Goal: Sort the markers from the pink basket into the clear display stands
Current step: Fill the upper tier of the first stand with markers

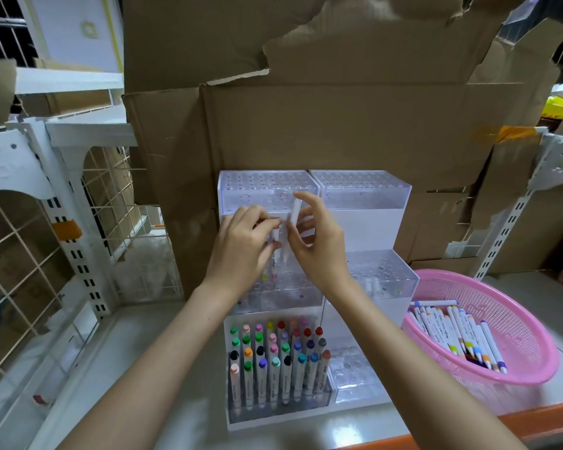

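Observation:
Two stepped clear display stands stand side by side; the left stand [267, 190] has three tiers and its bottom tier is filled with several upright markers [275, 362] with coloured caps. Over its middle tier my left hand [244, 248] holds a small bunch of white markers [275, 251] upright. My right hand [316, 241] pinches one white marker [295, 211] just beside them. The right stand [381, 277] holds hardly any markers. The pink basket [517, 323] at the right contains several white markers lying loose.
Flattened cardboard boxes [338, 118] rise behind the stands. White wire-grid shelving [88, 203] borders the left and a white slotted upright [514, 219] the right. The shelf has an orange front edge [468, 430].

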A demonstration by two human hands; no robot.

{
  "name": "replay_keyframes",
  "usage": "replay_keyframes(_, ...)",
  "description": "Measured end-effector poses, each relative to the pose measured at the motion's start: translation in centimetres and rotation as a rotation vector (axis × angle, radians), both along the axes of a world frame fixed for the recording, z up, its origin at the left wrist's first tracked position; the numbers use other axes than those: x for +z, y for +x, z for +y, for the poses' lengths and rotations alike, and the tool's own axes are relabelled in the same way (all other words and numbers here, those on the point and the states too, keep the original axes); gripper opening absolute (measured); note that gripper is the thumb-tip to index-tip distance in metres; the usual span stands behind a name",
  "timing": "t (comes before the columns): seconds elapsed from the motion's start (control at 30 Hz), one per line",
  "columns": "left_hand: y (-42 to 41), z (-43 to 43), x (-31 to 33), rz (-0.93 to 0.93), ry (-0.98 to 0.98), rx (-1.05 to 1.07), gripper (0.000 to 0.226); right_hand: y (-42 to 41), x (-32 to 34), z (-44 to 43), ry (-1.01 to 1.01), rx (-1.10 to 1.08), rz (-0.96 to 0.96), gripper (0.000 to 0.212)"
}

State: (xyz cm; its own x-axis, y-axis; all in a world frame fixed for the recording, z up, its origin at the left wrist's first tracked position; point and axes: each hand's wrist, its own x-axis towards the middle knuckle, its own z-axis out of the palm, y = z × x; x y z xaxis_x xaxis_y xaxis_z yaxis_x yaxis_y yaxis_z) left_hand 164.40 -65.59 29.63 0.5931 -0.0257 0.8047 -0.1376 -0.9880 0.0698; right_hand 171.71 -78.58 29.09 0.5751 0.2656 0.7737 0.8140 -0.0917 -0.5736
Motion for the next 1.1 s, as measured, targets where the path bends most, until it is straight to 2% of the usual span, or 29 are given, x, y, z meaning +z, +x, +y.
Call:
replay_keyframes(0.27, -0.8, 0.2, 0.0, 0.050, 0.021, 0.044, 0.053, 0.0, 0.1, 0.0, -0.057, 0.006, -0.003, 0.041)
replay_keyframes(0.4, -1.1, 0.8, 0.2, 0.050, 0.031, 0.049, 0.043, 0.2, 0.1, -0.3, -0.104, -0.009, -0.019, 0.043)
replay_keyframes(0.63, -1.1, 0.7, 0.2, 0.040, 0.061, 0.068, 0.039, 0.3, 0.8, -0.6, -0.161, -0.022, -0.055, 0.033)
replay_keyframes(1.1, -0.9, 0.5, -0.5, 0.026, 0.072, 0.107, 0.047, 0.4, 0.4, -0.6, -0.289, -0.064, -0.064, 0.028)
